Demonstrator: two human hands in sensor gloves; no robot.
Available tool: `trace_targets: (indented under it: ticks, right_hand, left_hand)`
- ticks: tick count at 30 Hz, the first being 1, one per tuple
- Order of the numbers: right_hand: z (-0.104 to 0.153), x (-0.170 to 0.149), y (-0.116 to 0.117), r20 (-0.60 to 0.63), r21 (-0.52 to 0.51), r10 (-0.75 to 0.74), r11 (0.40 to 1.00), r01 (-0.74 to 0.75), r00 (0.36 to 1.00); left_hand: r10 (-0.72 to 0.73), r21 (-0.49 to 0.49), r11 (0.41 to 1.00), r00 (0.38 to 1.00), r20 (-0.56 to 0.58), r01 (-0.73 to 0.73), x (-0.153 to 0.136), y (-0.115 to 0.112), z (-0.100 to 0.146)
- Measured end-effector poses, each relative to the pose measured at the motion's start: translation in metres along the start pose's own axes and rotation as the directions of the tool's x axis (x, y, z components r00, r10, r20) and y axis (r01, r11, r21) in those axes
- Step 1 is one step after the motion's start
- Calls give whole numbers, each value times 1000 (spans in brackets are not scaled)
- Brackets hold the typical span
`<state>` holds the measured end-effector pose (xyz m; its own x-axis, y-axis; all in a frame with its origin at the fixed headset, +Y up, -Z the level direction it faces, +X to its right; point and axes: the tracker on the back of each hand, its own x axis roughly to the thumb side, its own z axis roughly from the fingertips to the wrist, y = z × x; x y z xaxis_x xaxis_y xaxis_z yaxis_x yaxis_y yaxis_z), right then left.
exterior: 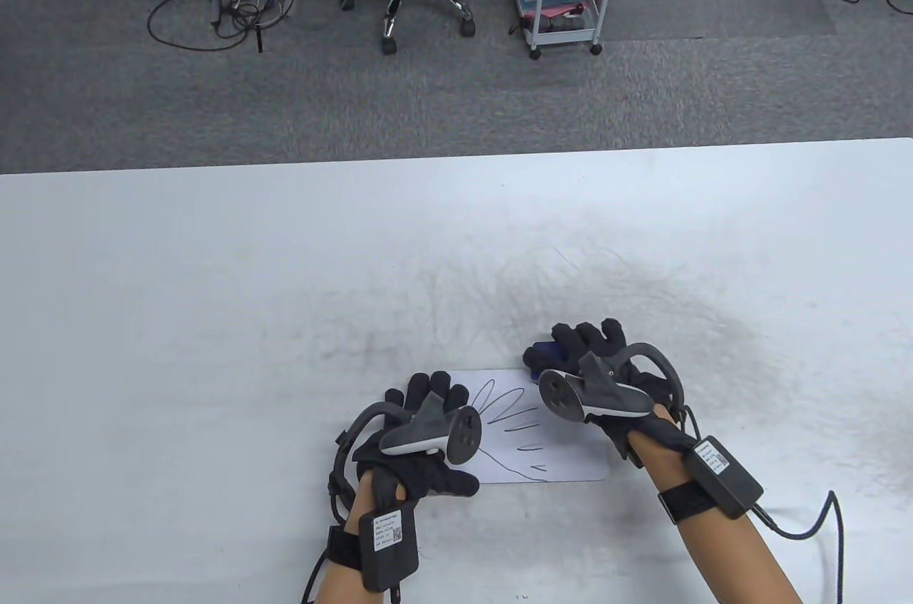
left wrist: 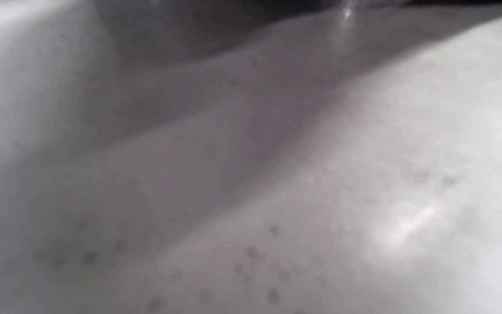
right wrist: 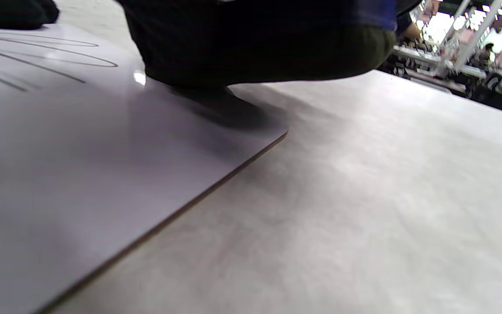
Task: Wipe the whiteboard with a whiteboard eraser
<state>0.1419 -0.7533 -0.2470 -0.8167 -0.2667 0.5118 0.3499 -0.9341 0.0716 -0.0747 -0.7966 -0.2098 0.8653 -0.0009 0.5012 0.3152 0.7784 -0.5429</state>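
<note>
Gripping the eraser (exterior: 543, 352) at the board's (exterior: 570, 454) two-o'clock corner, the right hand (exterior: 599, 376) had fingers curled around it, while the left hand (exterior: 421, 440) pressed flat at nine o'clock; weak pressure there could let the board skid across the counter (exterior: 214, 290).

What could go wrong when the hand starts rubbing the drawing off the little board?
The whiteboard lies loose on the table, so it might slide if the left hand on its left end lets up. The right hand holds the whiteboard eraser at the board's far right corner, so a stroke could slip off the edge. The marker lines run toward the left hand, so some may get missed.
</note>
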Motion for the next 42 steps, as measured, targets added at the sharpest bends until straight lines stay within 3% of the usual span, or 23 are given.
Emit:
trace_targets:
  ticks: [4, 10, 13, 17, 20, 25, 28, 31, 33, 37, 42]
  right_hand:
    - [28, 15, 4, 99, -69, 66, 996, -60, 993]
    - [95, 51, 10, 248, -132, 150, 984, -120, 957]
    - [110, 59, 10, 276, -138, 172, 981, -138, 945]
    - [105, 56, 9, 268, -104, 128, 989, -103, 955]
    - [87, 50, 5, 216, -57, 102, 994, -92, 971]
    - [29, 27, 0, 71, 18, 0, 1000, -1, 997]
    - [-1, 14, 1, 16, -21, -22, 1000, 23, 1000]
    - [-18, 7, -3, -20, 31, -61, 998, 62, 998]
    - [-19, 9, -5, -16, 48, -49, 998, 50, 999]
    - [-3, 18, -1, 28, -39, 31, 999, -30, 999]
    - [45, 39, 8, 163, -143, 107, 986, -83, 981]
  left_hand:
    - [-1, 0, 1000, 1000, -2, 1, 0, 0, 0]
    - [-2, 0, 1000, 1000, -1, 2, 0, 0, 0]
    - [-3, 3, 1000, 1000, 0, 3, 0, 0, 0]
    - [-3, 4, 1000, 1000, 1, 3, -1, 0, 0]
    - [-1, 3, 1000, 1000, 3, 1, -1, 0, 0]
    - [2, 1, 1000, 1000, 5, -2, -1, 0, 0]
    - [2, 2, 1000, 1000, 5, -2, -1, 0, 0]
    - [2, 2, 1000, 1000, 5, -2, -1, 0, 0]
    - [2, 2, 1000, 1000, 4, -3, -1, -1, 0]
    - [1, 2, 1000, 1000, 2, -1, -1, -1, 0]
    - [3, 1, 1000, 1000, 1, -3, 0, -1, 0]
